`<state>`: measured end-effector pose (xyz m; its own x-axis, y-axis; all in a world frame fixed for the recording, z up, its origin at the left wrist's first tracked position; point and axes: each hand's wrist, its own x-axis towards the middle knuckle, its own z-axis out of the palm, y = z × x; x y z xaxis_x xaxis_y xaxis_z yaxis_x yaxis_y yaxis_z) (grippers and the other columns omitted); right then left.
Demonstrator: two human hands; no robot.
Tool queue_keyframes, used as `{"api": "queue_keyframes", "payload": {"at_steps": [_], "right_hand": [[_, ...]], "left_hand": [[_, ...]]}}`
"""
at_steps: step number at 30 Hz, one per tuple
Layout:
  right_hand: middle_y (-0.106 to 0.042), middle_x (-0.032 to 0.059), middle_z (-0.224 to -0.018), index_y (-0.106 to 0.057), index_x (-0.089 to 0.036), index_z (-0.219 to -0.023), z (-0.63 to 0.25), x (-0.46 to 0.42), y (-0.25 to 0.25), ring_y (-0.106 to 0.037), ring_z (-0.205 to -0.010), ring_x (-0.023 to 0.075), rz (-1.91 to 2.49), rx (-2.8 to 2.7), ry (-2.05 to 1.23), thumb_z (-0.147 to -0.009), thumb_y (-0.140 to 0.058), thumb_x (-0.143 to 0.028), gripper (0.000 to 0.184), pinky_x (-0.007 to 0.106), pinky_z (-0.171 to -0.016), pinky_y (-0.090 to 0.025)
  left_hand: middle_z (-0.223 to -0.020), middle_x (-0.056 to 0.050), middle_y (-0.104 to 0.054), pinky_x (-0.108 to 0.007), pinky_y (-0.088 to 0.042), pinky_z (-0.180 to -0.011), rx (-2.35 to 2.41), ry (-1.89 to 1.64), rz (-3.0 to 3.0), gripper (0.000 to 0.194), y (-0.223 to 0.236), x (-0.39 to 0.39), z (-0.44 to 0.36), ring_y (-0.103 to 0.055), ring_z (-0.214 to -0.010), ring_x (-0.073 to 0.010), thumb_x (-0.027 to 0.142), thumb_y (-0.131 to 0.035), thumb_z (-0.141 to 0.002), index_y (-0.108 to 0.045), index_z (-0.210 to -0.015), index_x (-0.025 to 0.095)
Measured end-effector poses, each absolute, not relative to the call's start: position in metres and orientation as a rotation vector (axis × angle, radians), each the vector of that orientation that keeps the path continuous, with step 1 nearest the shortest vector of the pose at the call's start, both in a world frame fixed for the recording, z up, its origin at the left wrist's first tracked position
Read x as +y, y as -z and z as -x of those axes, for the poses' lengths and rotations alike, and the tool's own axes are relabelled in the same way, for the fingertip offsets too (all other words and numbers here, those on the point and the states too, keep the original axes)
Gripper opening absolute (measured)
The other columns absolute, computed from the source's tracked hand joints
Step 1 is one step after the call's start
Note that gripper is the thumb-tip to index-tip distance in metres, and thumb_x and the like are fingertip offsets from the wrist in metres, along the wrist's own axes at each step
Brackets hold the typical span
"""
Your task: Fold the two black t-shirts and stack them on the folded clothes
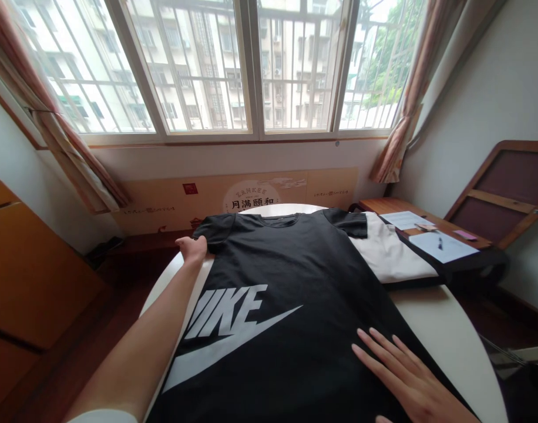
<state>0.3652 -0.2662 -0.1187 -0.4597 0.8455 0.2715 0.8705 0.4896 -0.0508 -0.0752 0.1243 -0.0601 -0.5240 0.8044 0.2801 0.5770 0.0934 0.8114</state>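
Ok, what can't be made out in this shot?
Head view:
- Hem of the black T-shirt: cut off by the bottom edge.
- White garment: partly hidden under the T-shirt.
- Writing on the papers: too small to read.
- Forearm of the right hand: cut off by the bottom edge.

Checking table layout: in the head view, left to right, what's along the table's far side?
Left hand → black T-shirt → white garment → paper sheet
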Motion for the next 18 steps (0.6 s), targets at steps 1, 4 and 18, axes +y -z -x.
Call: {"api": "queue_keyframes", "payload": {"at_steps": [1, 4, 18], "right_hand": [[-0.033, 0.004, -0.169, -0.014, -0.037, -0.172, -0.365, -0.268, 0.118, -0.045, -0.15, 0.0387, 1.487, -2.466, 0.071, -0.095, -0.069, -0.037, 0.094, 0.054, -0.119, -0.048], [-0.032, 0.0028, -0.17, -0.02, -0.038, -0.17, -0.365, -0.272, 0.112, -0.038, -0.154, 0.0399, 1.532, -2.435, -0.148, -0.098, -0.067, -0.044, 0.086, 0.059, -0.122, -0.041], [-0.051, 0.0145, -0.163, -0.052, -0.014, -0.157, -0.429, -0.057, 0.029, -0.046, -0.152, 0.029, 1.878, -1.902, -0.294, -0.106, -0.047, -0.046, 0.061, 0.043, -0.128, -0.033]], "left_hand": [[-0.133, -0.029, -0.059, -0.06, -0.051, -0.108, 2.16, -1.415, -1.361, 0.073, 0.062, 0.122, 0.075, -0.063, -0.125, -0.0433, 0.019, -0.063, -0.073, -0.041, -0.14, 0.002], [-0.145, -0.032, -0.05, -0.057, -0.042, -0.117, 2.214, -1.445, -1.355, 0.074, 0.061, 0.115, 0.068, -0.052, -0.139, -0.0423, 0.019, -0.061, -0.073, -0.04, -0.141, 0.0], [-0.175, -0.015, -0.028, -0.041, -0.025, -0.13, 1.1, -0.35, -2.766, 0.08, 0.063, 0.052, -0.03, -0.03, -0.162, -0.0281, 0.047, -0.05, -0.1, -0.027, -0.168, 0.014]]}}
